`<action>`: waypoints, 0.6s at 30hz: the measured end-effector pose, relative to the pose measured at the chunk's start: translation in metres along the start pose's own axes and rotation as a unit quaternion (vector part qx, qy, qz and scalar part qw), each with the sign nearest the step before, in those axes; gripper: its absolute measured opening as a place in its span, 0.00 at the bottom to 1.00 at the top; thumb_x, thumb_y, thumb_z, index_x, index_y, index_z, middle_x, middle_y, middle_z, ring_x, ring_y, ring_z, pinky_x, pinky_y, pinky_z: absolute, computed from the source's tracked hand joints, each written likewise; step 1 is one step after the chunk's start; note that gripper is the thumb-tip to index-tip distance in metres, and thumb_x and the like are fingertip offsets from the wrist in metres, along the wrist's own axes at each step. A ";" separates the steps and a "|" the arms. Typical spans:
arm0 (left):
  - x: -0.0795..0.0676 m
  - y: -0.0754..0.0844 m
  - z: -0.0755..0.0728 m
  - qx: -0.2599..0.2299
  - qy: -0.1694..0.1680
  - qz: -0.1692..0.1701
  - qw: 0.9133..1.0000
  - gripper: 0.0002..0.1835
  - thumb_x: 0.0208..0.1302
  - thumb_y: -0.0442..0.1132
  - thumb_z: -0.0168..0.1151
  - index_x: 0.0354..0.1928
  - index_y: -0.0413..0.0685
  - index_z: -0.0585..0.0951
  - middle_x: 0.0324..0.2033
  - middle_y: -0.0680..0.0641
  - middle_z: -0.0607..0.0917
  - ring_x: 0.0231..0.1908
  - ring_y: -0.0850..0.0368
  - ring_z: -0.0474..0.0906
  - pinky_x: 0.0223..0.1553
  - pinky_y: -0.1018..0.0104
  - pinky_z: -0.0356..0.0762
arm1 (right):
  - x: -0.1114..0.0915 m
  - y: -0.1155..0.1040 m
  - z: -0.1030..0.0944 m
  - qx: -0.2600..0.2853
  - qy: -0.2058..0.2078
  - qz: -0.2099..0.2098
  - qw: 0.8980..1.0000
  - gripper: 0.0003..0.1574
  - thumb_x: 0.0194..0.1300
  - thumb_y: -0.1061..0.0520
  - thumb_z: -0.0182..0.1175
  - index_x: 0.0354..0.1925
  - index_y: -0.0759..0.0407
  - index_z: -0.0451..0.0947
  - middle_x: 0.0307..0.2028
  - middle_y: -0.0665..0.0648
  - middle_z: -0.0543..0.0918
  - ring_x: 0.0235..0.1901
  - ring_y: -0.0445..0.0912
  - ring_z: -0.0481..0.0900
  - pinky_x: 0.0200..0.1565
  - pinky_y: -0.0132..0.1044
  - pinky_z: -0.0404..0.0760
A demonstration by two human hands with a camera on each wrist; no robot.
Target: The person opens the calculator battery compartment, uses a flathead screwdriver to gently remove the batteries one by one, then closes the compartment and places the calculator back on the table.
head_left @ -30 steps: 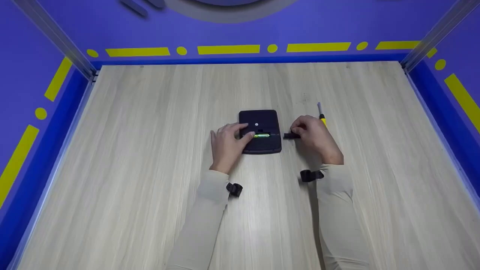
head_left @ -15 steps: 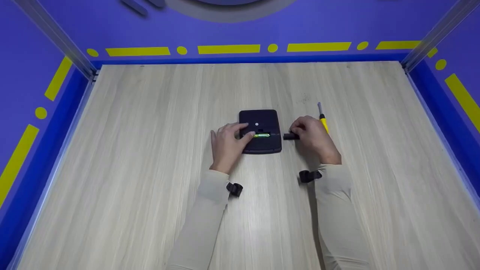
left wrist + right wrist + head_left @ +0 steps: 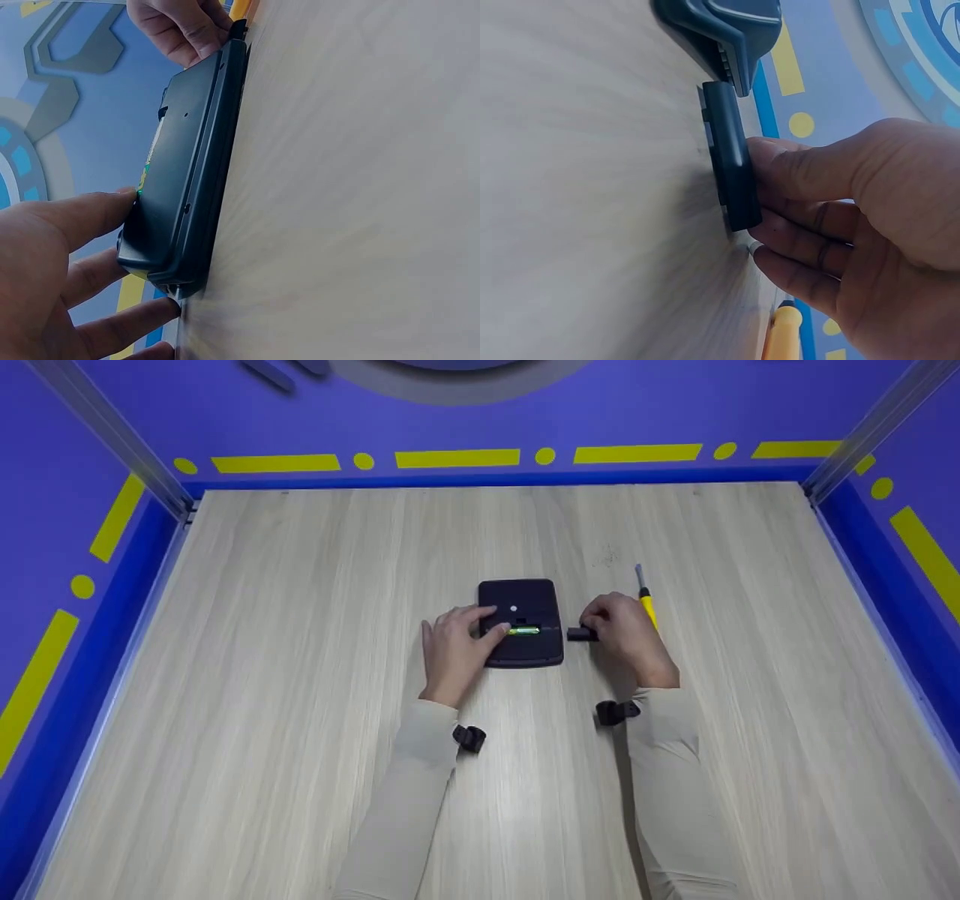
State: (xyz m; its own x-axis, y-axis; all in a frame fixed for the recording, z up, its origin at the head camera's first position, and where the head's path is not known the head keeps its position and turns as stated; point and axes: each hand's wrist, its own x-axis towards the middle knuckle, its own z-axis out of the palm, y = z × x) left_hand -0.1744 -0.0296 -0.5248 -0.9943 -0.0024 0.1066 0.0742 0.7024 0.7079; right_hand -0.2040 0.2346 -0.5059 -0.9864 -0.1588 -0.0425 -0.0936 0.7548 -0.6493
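A flat black device (image 3: 534, 596), roughly calculator-shaped, lies back side up on the table. A green battery (image 3: 526, 631) shows in its uncovered slot. My left hand (image 3: 454, 652) rests at the device's left side, its thumb tip at the battery's left end and its index finger on the back; in the left wrist view, the other fingers spread by the near end of the device (image 3: 184, 157). Just right of the device, my right hand (image 3: 631, 634) pinches a narrow black battery cover (image 3: 580, 634). In the right wrist view the cover (image 3: 733, 161) is close over the table, tabs along one edge.
A screwdriver with a yellow handle (image 3: 647, 605) lies beyond my right hand, partly hidden by it. The wooden table (image 3: 300, 622) is bounded by blue panels (image 3: 450, 427) at the back and both sides.
My right hand and wrist have shifted slightly left, and the battery cover has tilted a little in its pinch. More of the screwdriver handle shows. My left hand and the device have stayed put.
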 end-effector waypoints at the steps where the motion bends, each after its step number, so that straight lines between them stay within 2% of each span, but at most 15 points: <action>1: 0.000 0.000 0.000 0.000 0.000 -0.001 1.000 0.23 0.70 0.56 0.71 0.61 0.55 0.88 0.63 0.46 0.85 0.70 0.42 0.74 0.77 0.28 0.42 | 0.000 0.000 0.000 -0.001 0.001 -0.001 1.000 0.08 0.73 0.71 0.61 0.43 0.70 0.87 0.44 0.67 0.85 0.46 0.59 0.80 0.54 0.52 0.79; 14: 0.000 -0.001 0.000 -0.003 -0.005 -0.002 1.000 0.23 0.71 0.56 0.71 0.62 0.55 0.88 0.64 0.46 0.84 0.70 0.43 0.73 0.77 0.29 0.41 | 0.000 -0.003 -0.001 0.003 -0.001 0.026 1.000 0.07 0.73 0.67 0.64 0.46 0.69 0.86 0.47 0.67 0.84 0.47 0.59 0.80 0.52 0.51 0.79; 18: 0.000 0.000 0.000 -0.002 -0.006 -0.005 1.000 0.24 0.71 0.56 0.71 0.62 0.55 0.87 0.64 0.46 0.84 0.71 0.43 0.72 0.78 0.30 0.40 | -0.002 -0.004 -0.005 0.002 0.012 0.026 1.000 0.09 0.72 0.66 0.65 0.48 0.71 0.85 0.48 0.68 0.84 0.48 0.60 0.81 0.52 0.53 0.79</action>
State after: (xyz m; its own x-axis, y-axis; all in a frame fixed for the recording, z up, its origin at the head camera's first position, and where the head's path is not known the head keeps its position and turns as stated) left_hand -0.1743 -0.0300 -0.5250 -0.9958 0.0002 0.0911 0.0653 0.6990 0.7121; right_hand -0.2026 0.2349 -0.4990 -0.9929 -0.1039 -0.0582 -0.0413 0.7585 -0.6504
